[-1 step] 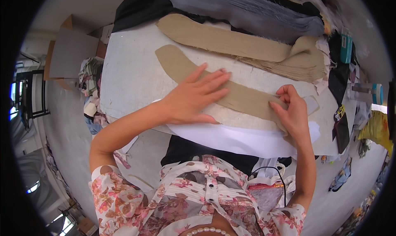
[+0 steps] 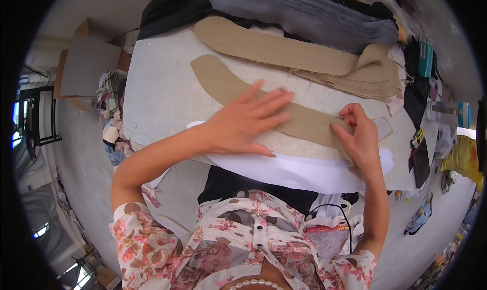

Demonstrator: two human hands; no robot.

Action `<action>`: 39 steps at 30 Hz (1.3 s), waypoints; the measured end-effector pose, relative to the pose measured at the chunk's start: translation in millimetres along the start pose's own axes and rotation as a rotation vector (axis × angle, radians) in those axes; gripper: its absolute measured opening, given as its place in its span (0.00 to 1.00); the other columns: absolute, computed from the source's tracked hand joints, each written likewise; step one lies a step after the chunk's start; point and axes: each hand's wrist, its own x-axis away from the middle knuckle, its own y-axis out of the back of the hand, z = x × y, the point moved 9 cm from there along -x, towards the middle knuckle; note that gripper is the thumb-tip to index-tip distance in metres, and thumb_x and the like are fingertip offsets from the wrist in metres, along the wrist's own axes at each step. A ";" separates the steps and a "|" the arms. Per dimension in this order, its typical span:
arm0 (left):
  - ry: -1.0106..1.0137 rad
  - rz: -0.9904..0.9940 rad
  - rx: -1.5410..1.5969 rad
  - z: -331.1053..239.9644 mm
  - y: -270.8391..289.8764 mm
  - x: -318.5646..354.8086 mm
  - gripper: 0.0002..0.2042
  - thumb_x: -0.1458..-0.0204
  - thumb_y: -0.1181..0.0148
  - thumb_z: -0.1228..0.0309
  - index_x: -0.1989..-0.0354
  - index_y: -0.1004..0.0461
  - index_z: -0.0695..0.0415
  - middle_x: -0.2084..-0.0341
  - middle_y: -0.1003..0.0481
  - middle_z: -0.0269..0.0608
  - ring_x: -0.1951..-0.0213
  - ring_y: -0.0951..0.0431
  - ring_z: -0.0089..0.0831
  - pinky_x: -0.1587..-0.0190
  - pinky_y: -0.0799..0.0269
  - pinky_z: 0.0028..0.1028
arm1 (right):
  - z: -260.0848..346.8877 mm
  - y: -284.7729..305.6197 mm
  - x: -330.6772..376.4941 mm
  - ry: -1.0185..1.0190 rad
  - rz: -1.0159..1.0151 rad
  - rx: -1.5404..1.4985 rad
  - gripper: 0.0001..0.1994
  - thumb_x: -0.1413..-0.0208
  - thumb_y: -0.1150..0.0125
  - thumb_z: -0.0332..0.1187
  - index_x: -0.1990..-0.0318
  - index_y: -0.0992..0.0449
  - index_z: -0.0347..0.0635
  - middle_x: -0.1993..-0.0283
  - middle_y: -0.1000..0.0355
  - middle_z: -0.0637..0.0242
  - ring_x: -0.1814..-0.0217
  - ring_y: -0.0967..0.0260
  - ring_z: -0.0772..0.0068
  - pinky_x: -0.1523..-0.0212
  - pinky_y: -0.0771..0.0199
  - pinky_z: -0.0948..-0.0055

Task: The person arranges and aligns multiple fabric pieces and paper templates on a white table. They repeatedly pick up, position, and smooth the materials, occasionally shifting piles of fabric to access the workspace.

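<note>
A long curved strip of tan fabric [image 2: 317, 121] lies across the pale tabletop. My left hand [image 2: 246, 122] rests flat over its middle with the fingers spread, covering part of it. Near the strip's right end, my right hand [image 2: 357, 135] has thumb and fingertips closed on the fabric. Under that right end a pale piece with a pointed tip [image 2: 383, 128] sticks out. White cloth [image 2: 284, 172] runs along the table's near edge, below both hands. Behind the strip lies a stack of similar tan pieces [image 2: 299, 57], its right end folded over.
Grey frayed-edge fabric [image 2: 304, 11] and black cloth [image 2: 175, 8] fill the far side of the table [image 2: 157, 87]. At right are a teal container [image 2: 425, 59] and a black strap [image 2: 418, 107]. A cardboard box [image 2: 89, 67] and piled cloth [image 2: 111, 95] stand to the left.
My left hand has slid slightly to the right along the tan strip, its fingers now a little blurred. My right hand stays in the same place.
</note>
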 end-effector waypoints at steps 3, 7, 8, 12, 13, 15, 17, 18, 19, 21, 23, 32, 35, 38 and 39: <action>-0.178 -0.068 0.108 -29.3 -1.0 -31.0 0.42 0.47 0.63 0.34 0.31 0.46 0.54 0.29 0.56 0.49 0.28 0.58 0.42 0.29 0.70 0.50 | -1.1 -1.3 -0.3 -0.003 0.006 -0.035 0.17 0.56 0.31 0.29 0.59 0.31 0.40 0.75 0.30 0.61 0.74 0.32 0.62 0.70 0.33 0.67; -0.232 -0.056 0.192 -28.7 -18.0 -41.7 0.42 0.47 0.63 0.34 0.30 0.48 0.53 0.28 0.57 0.49 0.28 0.58 0.42 0.29 0.70 0.50 | -5.0 7.4 8.3 -0.066 0.058 -0.054 0.17 0.56 0.32 0.27 0.59 0.31 0.40 0.73 0.29 0.64 0.73 0.33 0.68 0.69 0.33 0.71; -0.235 -0.046 0.174 -28.2 -20.0 -42.0 0.42 0.47 0.63 0.34 0.30 0.49 0.53 0.28 0.58 0.49 0.27 0.59 0.42 0.29 0.71 0.50 | -16.1 11.3 13.4 -0.077 0.056 -0.099 0.16 0.56 0.33 0.26 0.59 0.30 0.40 0.73 0.29 0.65 0.72 0.33 0.70 0.69 0.33 0.72; -0.224 -0.006 0.121 -27.7 -20.0 -42.6 0.43 0.47 0.64 0.33 0.30 0.50 0.52 0.28 0.58 0.48 0.27 0.60 0.41 0.28 0.72 0.49 | -32.1 31.4 23.5 -0.162 0.028 -0.222 0.16 0.56 0.34 0.25 0.58 0.30 0.39 0.73 0.29 0.69 0.70 0.34 0.76 0.66 0.33 0.76; -0.221 0.006 0.108 -27.6 -19.4 -42.9 0.43 0.47 0.64 0.33 0.30 0.50 0.51 0.28 0.58 0.48 0.27 0.60 0.41 0.28 0.72 0.49 | -31.7 35.0 23.5 -0.135 -0.007 -0.201 0.16 0.56 0.34 0.25 0.59 0.30 0.39 0.73 0.29 0.68 0.70 0.34 0.75 0.66 0.33 0.75; -0.228 0.006 0.112 -28.7 -17.9 -43.0 0.43 0.48 0.64 0.33 0.30 0.50 0.51 0.28 0.58 0.48 0.27 0.60 0.41 0.28 0.72 0.49 | -31.6 39.6 19.3 -0.081 -0.074 -0.159 0.16 0.56 0.34 0.26 0.59 0.30 0.39 0.73 0.29 0.67 0.71 0.33 0.74 0.66 0.33 0.75; -0.223 0.007 0.115 -28.4 -17.5 -42.4 0.43 0.48 0.64 0.33 0.30 0.49 0.51 0.28 0.57 0.48 0.27 0.59 0.41 0.28 0.71 0.49 | -29.0 36.6 13.1 -0.056 -0.065 -0.081 0.16 0.56 0.34 0.25 0.59 0.30 0.39 0.74 0.30 0.65 0.71 0.33 0.71 0.67 0.33 0.74; -0.223 0.006 0.116 -28.2 -17.3 -42.4 0.43 0.48 0.63 0.33 0.30 0.49 0.52 0.29 0.57 0.48 0.27 0.59 0.41 0.28 0.71 0.49 | -27.6 35.4 10.6 -0.043 -0.060 -0.042 0.16 0.56 0.34 0.25 0.59 0.30 0.38 0.74 0.30 0.65 0.72 0.33 0.70 0.67 0.33 0.74; -0.226 0.006 0.120 -29.2 -14.3 -43.3 0.43 0.48 0.63 0.33 0.30 0.49 0.52 0.29 0.57 0.49 0.27 0.59 0.41 0.28 0.71 0.49 | -27.5 35.2 9.9 -0.048 -0.060 -0.028 0.16 0.56 0.34 0.25 0.59 0.30 0.39 0.74 0.30 0.64 0.72 0.33 0.69 0.67 0.33 0.73; -0.217 0.053 0.079 -30.6 -8.3 -46.6 0.42 0.47 0.61 0.34 0.30 0.48 0.52 0.29 0.56 0.50 0.28 0.58 0.41 0.28 0.70 0.49 | -27.4 35.6 9.5 -0.059 -0.060 -0.001 0.16 0.56 0.34 0.25 0.59 0.31 0.39 0.74 0.30 0.63 0.72 0.32 0.66 0.67 0.33 0.72; -0.251 0.020 0.081 -39.0 -2.1 -54.8 0.41 0.46 0.60 0.35 0.31 0.47 0.53 0.29 0.55 0.52 0.28 0.58 0.42 0.28 0.70 0.50 | -27.2 33.8 7.7 -0.067 -0.050 -0.021 0.16 0.56 0.33 0.26 0.59 0.30 0.39 0.75 0.30 0.62 0.72 0.32 0.66 0.67 0.33 0.71; -0.400 -0.188 0.231 -62.6 -20.3 -93.5 0.42 0.46 0.62 0.34 0.32 0.44 0.56 0.30 0.54 0.54 0.28 0.57 0.42 0.29 0.70 0.49 | -54.2 49.4 18.9 -0.167 -0.022 -0.068 0.18 0.57 0.33 0.24 0.56 0.30 0.40 0.74 0.29 0.68 0.71 0.32 0.74 0.67 0.32 0.74; -0.394 -0.154 0.208 -62.8 -21.7 -94.3 0.43 0.47 0.62 0.33 0.31 0.46 0.55 0.30 0.55 0.53 0.28 0.58 0.42 0.29 0.70 0.49 | -76.5 73.0 34.4 -0.233 -0.075 -0.289 0.19 0.57 0.34 0.22 0.55 0.29 0.39 0.72 0.29 0.71 0.69 0.32 0.80 0.66 0.32 0.78; -0.390 -0.146 0.179 -63.5 -21.1 -94.7 0.43 0.47 0.63 0.32 0.31 0.46 0.55 0.30 0.55 0.53 0.28 0.58 0.42 0.29 0.70 0.49 | -77.2 84.2 34.9 -0.180 -0.176 -0.311 0.19 0.56 0.34 0.22 0.54 0.30 0.39 0.71 0.29 0.70 0.68 0.32 0.82 0.65 0.32 0.80; -0.389 -0.141 0.170 -64.0 -21.4 -95.4 0.44 0.47 0.64 0.32 0.31 0.46 0.55 0.30 0.55 0.53 0.28 0.58 0.42 0.29 0.70 0.49 | -75.7 86.4 32.5 -0.146 -0.213 -0.277 0.19 0.56 0.34 0.22 0.54 0.30 0.38 0.70 0.29 0.70 0.67 0.32 0.81 0.65 0.32 0.81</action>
